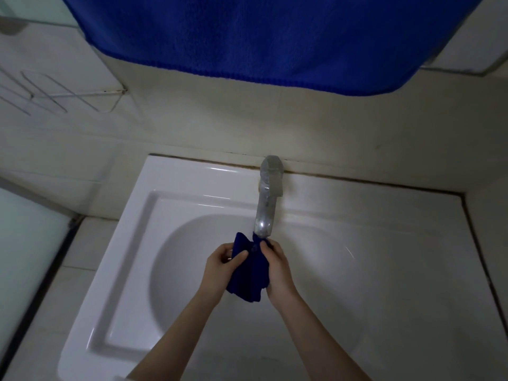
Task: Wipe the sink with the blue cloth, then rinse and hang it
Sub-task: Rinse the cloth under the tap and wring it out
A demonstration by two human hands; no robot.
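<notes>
Over the bowl of the white ceramic sink (192,185), both bare hands hold a small bunched dark-blue cloth (248,273) just below the spout of the dull metal faucet (266,204). The left hand (220,264) has its grip clenched on the cloth's left side, thumb pressed across the folds, while the right hand (277,266) pinches the cloth's upper edge right at the spout's mouth, fingers closed on the fabric. The cloth hangs between the two palms, its lower end drooping toward the basin without touching it. Whether water is running I cannot tell. Higher up, a large blue towel (261,37) hangs in front of the pale tiled wall (192,125), well apart from the hands. On the left, a thin wire rack (55,92) is fixed to the wall.
</notes>
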